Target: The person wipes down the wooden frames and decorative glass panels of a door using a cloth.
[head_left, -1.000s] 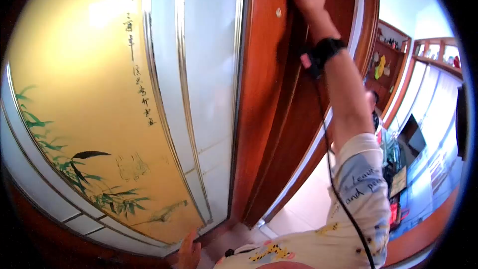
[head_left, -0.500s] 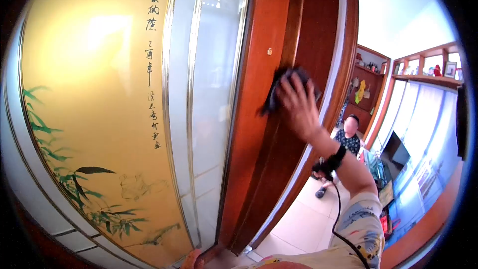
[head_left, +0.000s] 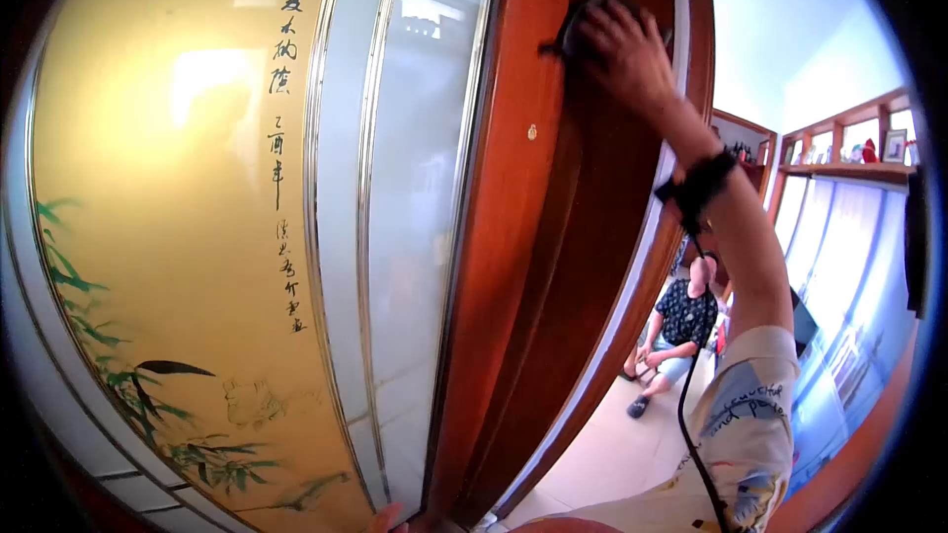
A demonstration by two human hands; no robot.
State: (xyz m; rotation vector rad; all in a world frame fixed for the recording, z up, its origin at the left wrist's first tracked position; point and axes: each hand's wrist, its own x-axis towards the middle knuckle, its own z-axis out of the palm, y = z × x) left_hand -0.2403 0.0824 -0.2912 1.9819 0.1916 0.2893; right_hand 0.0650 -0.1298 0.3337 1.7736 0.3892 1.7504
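Observation:
High on the dark reddish wooden door frame [head_left: 592,207], my right hand [head_left: 632,54] presses a black cloth [head_left: 592,25] flat against the wood, fingers over it. A black strap with a cable [head_left: 701,188] is round my right wrist. Only a bit of my left hand [head_left: 387,518] shows at the bottom edge, near the foot of the glass panel; its fingers are mostly hidden. A small light mark [head_left: 532,132] is on the wood below and left of the cloth.
Left of the frame stands a gold panel [head_left: 197,227] with painted bamboo and writing, edged by frosted glass [head_left: 425,188]. Through the opening on the right, a person [head_left: 686,316] sits in a tiled room. A shelf [head_left: 849,170] holds small items above curtained windows.
My right hand and the black cloth have moved up along the wooden frame. The view has shifted slightly, and more of the seated person shows.

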